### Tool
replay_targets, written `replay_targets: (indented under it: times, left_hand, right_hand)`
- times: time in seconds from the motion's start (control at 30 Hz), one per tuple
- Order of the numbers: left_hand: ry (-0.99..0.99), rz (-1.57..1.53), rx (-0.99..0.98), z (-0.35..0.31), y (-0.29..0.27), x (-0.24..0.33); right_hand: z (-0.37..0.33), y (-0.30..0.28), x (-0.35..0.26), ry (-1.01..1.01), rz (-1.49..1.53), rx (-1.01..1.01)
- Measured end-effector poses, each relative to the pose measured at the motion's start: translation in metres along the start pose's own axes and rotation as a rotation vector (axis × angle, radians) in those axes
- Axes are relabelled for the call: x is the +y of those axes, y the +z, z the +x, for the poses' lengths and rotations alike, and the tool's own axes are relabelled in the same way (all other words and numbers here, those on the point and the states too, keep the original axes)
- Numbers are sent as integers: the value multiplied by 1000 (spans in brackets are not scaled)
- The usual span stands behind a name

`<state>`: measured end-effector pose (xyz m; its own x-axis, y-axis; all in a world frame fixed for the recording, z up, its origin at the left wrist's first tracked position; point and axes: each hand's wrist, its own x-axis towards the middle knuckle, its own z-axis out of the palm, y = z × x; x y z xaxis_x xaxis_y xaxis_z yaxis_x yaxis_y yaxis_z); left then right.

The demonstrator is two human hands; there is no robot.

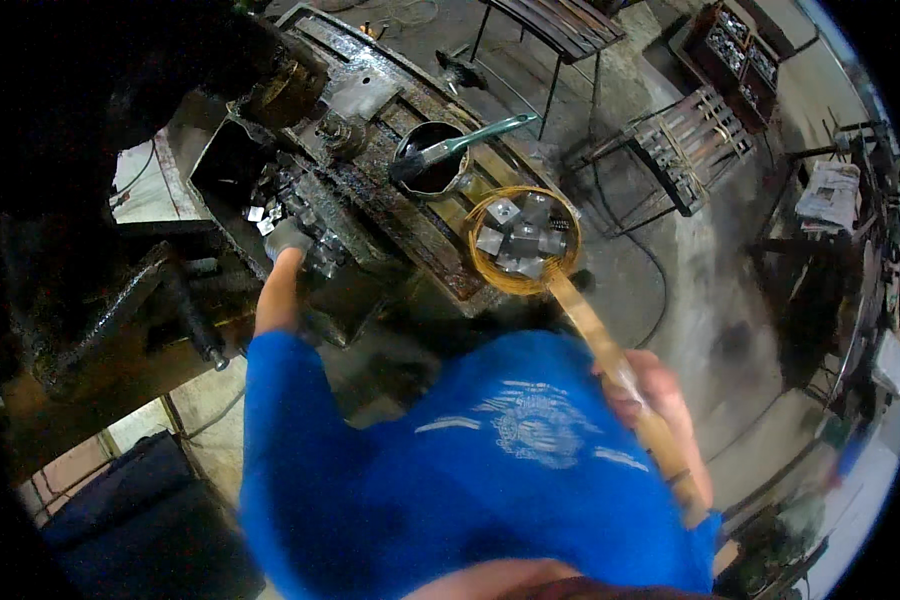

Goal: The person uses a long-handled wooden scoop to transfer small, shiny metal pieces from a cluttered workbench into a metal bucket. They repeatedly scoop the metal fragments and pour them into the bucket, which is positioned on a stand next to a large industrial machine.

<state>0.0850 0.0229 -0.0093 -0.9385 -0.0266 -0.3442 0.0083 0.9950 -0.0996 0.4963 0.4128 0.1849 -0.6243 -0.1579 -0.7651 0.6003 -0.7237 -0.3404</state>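
A long, grimy metal table (365, 95) stretches across the upper middle. Beside its left edge is a dark bin (225, 228). A round basket (475, 255) has a long wooden handle (592, 328), and the right hand (658, 385) is wrapped around it. A pot (454, 188) sits on the table, a brush (460, 146) across its rim. The left hand (288, 240) is at metal pieces (260, 215) in the bin; I cannot tell its grip. Shiny metal blocks (523, 236) lie inside the basket.

left hand (288, 240) forward, forearm (277, 300) extended | right hand (660, 385) closer in, fingers (625, 408) curled
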Motion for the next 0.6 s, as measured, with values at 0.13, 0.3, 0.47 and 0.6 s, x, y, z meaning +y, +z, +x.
replay_targets:
  times: [0.13, 0.3, 0.47, 0.6]
  left_hand:
    - [67, 11, 75, -6, 2, -6]
    - [127, -45, 226, -10, -10, -7]
    - [455, -395, 472, -38, -30, -18]
    - [689, -609, 346, -116, -74, 27]
  right_hand:
    - [2, -5, 3, -9, -5, -60]
    - [2, -5, 2, 15, 27, -81]
    - [1, -4, -1, 42, -22, -80]
    - [2, -5, -2, 57, -57, -43]
